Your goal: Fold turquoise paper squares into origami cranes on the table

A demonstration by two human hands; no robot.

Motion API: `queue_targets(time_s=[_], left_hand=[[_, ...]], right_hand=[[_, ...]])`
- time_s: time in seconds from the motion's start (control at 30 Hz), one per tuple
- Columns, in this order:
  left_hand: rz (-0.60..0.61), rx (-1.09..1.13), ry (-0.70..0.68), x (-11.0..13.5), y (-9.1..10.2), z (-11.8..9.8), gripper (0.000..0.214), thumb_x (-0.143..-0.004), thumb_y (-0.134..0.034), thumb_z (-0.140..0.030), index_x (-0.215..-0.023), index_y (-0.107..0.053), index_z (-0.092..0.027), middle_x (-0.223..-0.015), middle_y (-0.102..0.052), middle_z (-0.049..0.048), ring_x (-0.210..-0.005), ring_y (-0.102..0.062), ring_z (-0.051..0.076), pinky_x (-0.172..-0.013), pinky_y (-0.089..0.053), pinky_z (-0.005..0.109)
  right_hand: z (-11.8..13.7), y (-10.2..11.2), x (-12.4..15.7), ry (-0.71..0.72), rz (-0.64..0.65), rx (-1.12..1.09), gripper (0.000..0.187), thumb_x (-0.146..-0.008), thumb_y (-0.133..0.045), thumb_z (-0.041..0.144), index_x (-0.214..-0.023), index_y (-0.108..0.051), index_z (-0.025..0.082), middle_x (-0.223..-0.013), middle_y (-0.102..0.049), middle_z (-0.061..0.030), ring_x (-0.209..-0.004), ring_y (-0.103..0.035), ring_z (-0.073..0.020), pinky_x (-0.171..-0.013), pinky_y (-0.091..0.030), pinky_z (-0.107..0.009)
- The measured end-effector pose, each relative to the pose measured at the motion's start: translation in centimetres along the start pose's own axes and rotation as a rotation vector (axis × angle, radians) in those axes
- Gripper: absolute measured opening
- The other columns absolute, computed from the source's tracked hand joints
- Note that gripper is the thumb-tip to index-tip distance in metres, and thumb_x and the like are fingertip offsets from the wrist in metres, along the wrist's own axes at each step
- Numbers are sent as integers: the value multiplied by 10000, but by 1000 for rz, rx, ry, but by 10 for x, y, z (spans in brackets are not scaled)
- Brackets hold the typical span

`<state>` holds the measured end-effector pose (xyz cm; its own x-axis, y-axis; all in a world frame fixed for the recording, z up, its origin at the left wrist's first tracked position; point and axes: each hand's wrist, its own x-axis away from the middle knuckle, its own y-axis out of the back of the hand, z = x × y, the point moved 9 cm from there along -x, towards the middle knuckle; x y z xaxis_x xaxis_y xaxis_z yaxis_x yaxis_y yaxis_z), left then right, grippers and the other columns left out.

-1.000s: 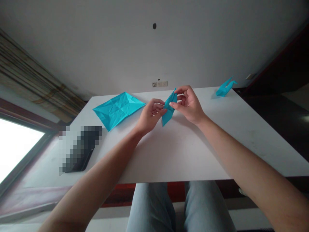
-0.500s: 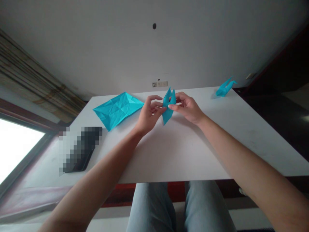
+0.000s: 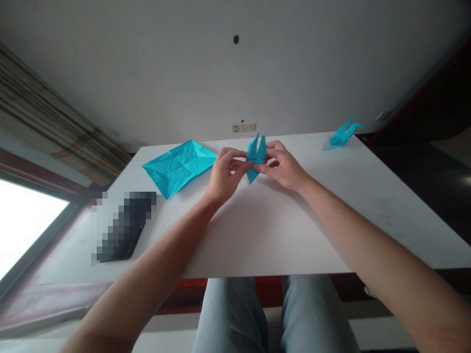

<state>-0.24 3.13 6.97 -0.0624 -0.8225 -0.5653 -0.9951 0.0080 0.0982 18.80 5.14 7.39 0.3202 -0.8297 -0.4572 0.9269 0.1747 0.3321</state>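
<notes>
A blue folded paper crane (image 3: pixel 256 154) is held above the white table (image 3: pixel 257 235), its two narrow points upward and a wide flap pointing down. My left hand (image 3: pixel 228 174) pinches its left side between thumb and fingers. From the right, my right hand (image 3: pixel 282 166) grips it too, the thumb across the front and close to the other thumb. My fingers hide parts of both sides of the paper. Just left of my left hand lies a creased blue sheet of paper (image 3: pixel 180 166), spread flat.
Another blue paper crane (image 3: pixel 345 135) stands at the table's far right corner. A dark flat object (image 3: pixel 125 235), partly pixelated, lies at the left. Wall sockets (image 3: pixel 244 128) sit behind the table; a curtain (image 3: pixel 47 103) hangs at the left.
The lower flap has bent and looks shorter, while the two upper points stand further apart. My right thumb has moved lower and left, closer to the left thumb.
</notes>
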Motion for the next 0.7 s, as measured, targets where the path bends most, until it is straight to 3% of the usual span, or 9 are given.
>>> queue_targets(time_s=[0.07, 0.2, 0.4, 0.7], left_hand=[[4, 8, 14, 0, -1, 2, 275, -935, -941, -386, -1074, -782, -209, -1240, -746, 59, -811, -792, 112, -767, -645, 261], [47, -50, 70, 1, -4, 8, 256, -987, -897, -407, -1077, -758, -212, -1008, -810, 40, -849, -783, 153, -744, -586, 264], [34, -178, 63, 0, -1, 4, 232, -986, -896, -373, -1066, -742, -219, -945, -821, 13, -884, -776, 157, -815, -552, 289], [86, 200, 170, 4, -15, 10, 548, -946, -932, -630, -1179, -648, -223, -862, -768, -10, -778, -738, 130, -714, -580, 242]], right_hand=[[1, 2, 0, 15, -11, 35, 343, -887, -953, 622, -1073, -918, 336, -1341, -688, -81, -1009, -686, -237, -766, -614, -384], [-1, -1, 0, -13, 20, 48, 361, -957, -884, 645, -1034, -899, 292, -1081, -794, -60, -923, -683, -236, -765, -544, -382], [0, -9, 1, -94, 86, -15, 492, -932, -876, 705, -1024, -843, 223, -982, -837, -63, -835, -669, -216, -779, -530, -375], [-3, -13, 3, -160, 84, -318, 476, -855, -983, 601, -1080, -731, 265, -974, -798, -22, -884, -727, -206, -828, -607, -352]])
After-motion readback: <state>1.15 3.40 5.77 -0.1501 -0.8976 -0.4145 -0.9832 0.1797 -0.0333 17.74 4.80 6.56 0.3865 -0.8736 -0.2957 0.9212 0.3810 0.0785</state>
